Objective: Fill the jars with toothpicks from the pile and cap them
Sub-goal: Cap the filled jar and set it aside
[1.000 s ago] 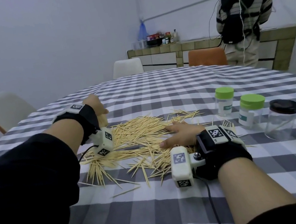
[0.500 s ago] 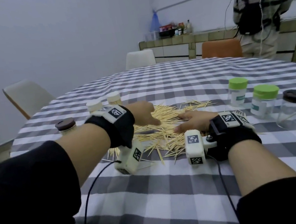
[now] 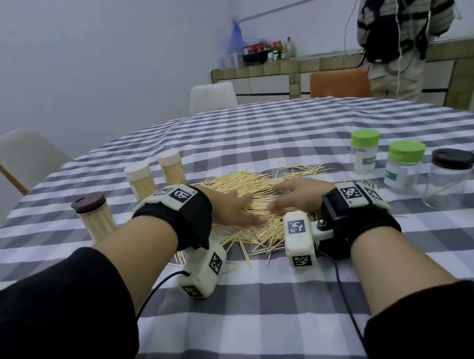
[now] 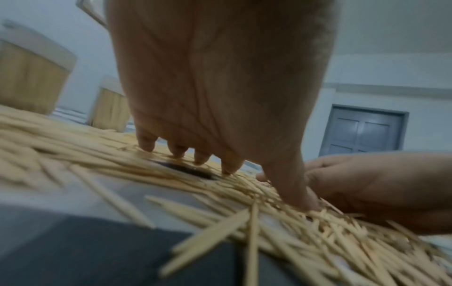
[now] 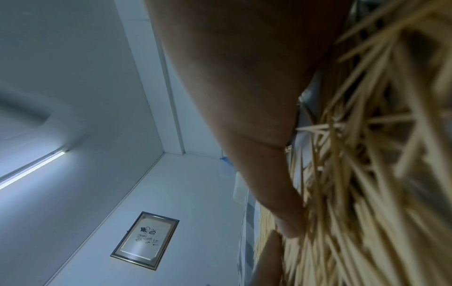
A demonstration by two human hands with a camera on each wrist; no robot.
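Both hands lie on the pile of toothpicks [image 3: 257, 190] spread across the middle of the grey-and-white checked tablecloth [image 3: 278, 290]. The left hand [image 3: 229, 208] rests palm down with its fingers stretched out, and in the left wrist view its fingertips [image 4: 229, 166] and thumb touch the sticks without curling round any. The right hand [image 3: 302, 197] lies just beside it, fingers pointing left toward the left hand, also laid flat on the heap and relaxed, holding nothing that can be seen; in the right wrist view its thumb presses along the edge of the sticks. To the left of the pile stand three filled jars: a brown-lidded jar [image 3: 94, 220] nearest the table's edge, and two white-capped jars [image 3: 140, 183] packed with toothpicks farther back. To the right stand two clear jars with green lids [image 3: 366, 152], which look empty, and a wider glass jar with a dark lid [image 3: 449, 178] holding only a stick or two. All jars are capped and upright, well apart from the hands. Behind the table are chairs [image 3: 211, 96], a tiled counter [image 3: 289, 68] and a standing person [image 3: 402, 13].
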